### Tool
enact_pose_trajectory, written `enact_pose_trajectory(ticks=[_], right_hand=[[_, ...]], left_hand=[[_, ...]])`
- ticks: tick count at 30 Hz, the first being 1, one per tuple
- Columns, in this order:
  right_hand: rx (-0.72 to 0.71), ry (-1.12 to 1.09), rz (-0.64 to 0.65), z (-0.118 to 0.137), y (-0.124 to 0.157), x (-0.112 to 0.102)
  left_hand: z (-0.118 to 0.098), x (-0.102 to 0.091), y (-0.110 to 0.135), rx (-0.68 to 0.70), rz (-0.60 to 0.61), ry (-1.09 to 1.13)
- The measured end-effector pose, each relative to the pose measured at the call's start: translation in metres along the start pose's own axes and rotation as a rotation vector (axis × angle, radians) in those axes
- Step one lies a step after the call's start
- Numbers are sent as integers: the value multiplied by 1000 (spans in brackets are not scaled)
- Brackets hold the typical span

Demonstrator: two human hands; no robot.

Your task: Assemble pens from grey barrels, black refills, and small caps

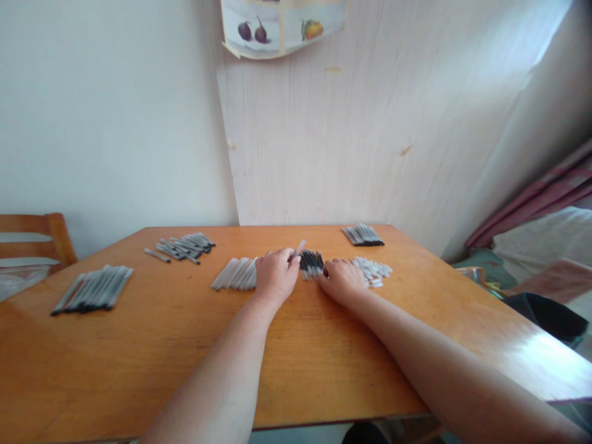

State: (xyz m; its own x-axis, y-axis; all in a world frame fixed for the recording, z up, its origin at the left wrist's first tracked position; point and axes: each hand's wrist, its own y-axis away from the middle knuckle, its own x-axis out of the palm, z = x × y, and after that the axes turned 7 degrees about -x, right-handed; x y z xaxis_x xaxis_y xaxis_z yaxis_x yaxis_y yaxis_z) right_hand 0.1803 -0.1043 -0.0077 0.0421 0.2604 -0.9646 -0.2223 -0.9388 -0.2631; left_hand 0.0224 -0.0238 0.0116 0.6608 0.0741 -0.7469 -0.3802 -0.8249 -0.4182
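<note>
My left hand [277,274] is closed around a clear pen barrel [300,248], whose upper end sticks out tilted past the thumb. Beside and partly behind that hand lies a row of clear pen barrels [235,274]. Between my hands is a bundle of dark pen refills [311,264] with pale lower ends. My right hand [345,280] rests at the right edge of these refills, fingers curled down; what its fingertips hold, if anything, is hidden. Small whitish plastic pieces [375,270] lie in a heap just right of it, partly covered by the hand.
Pens with dark ends lie in groups on the wooden table [185,357]: a row at the left [95,288], a loose pile at the back left [185,246], a row at the back right [363,235]. A chair [60,237] stands left; a dark bin [546,314] is right.
</note>
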Motion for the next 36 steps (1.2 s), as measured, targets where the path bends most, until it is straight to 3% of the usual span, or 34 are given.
enact_pose_trajectory(ticks=[9,17,22,26,30,36], right_hand=[[20,0,-6,0,1,-4],[78,-114,-208,-16,2,-21],[96,-428,-379,-32,5,-29],[129,-863,-499,-42,6,-36],[137,-1255,-534,-53,5,-40],[176,-1493,-610,-69,0,-39]], left_hand=[[-4,-2,1,-41,15,12],[2,3,-3,-65,36,177],[4,11,-7,-50,120,459],[0,10,-5,-148,213,641],[-2,8,-3,-205,303,722],[1,9,-3,-198,383,769]])
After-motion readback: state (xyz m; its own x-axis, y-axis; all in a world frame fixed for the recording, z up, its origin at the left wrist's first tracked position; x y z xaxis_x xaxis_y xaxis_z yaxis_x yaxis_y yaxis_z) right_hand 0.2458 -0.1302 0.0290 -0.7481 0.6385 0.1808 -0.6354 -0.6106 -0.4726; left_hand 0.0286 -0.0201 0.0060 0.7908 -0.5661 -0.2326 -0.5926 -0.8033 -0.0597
